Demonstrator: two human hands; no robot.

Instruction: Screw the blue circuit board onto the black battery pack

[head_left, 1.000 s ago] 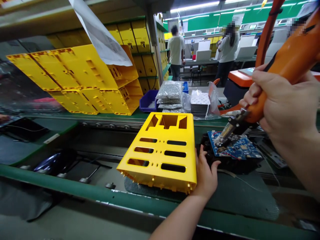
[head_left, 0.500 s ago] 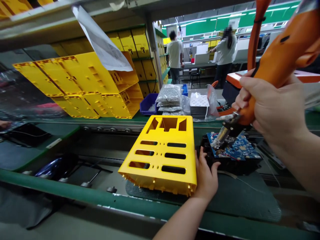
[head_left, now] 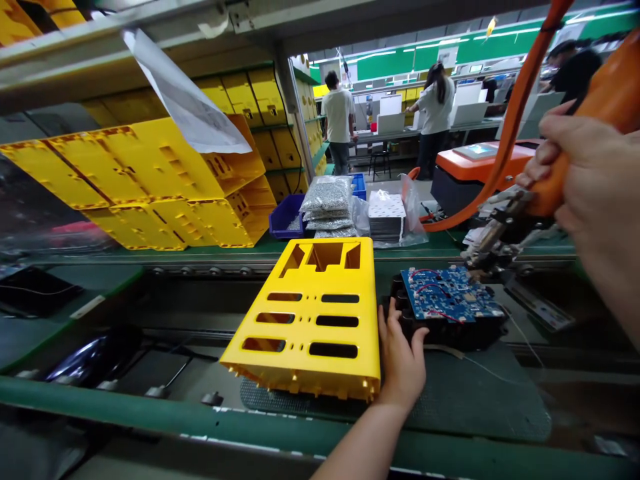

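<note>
Lying between hands [head_left: 403, 365] [head_left: 597, 167], blue circuit board [head_left: 443, 293]

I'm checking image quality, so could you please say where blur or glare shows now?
In the head view, the right hand and orange tool look soft; ceiling lights glare; the glossy dark object at lower left carries a highlight; the blue circuit board is fairly crisp.

single head-worn view, close above green bench edge [head_left: 150, 410], facing forward and down.

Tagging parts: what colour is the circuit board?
Blue circuit board, best seen in the head view.
</note>
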